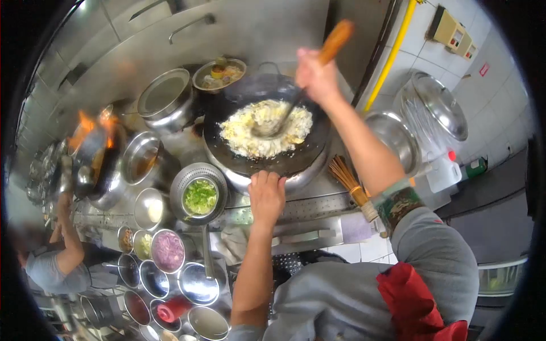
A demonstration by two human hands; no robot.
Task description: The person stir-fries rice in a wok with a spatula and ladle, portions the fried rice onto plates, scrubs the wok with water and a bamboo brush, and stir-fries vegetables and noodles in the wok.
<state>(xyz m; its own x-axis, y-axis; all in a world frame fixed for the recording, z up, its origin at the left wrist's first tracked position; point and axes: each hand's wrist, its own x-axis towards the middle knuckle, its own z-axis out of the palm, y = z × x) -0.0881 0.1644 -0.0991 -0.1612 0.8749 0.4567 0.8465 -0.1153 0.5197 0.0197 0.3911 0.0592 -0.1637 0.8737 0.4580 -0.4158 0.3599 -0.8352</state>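
My right hand (pixel 317 75) is wrapped round the handle of a ladle (pixel 336 41), just below its wooden end. The ladle's bowl presses into fried rice with egg (pixel 265 129) in a large black wok (pixel 227 156). At the wok's near rim, my left hand (pixel 267 196) is closed on the edge; whether cloth lies under the fingers cannot be seen. Left of that hand, a bowl of chopped greens (pixel 200 197) sits in a perforated strainer (pixel 181 181).
A bamboo brush (pixel 357 190) lies right of the wok, near a steel basin (pixel 392 136). Pots (pixel 165 94) stand at the left, with bowls of chopped onion (pixel 169 251) and seasonings below. Farther left, a co-worker (pixel 60 267) holds a pan near flames (pixel 91 131).
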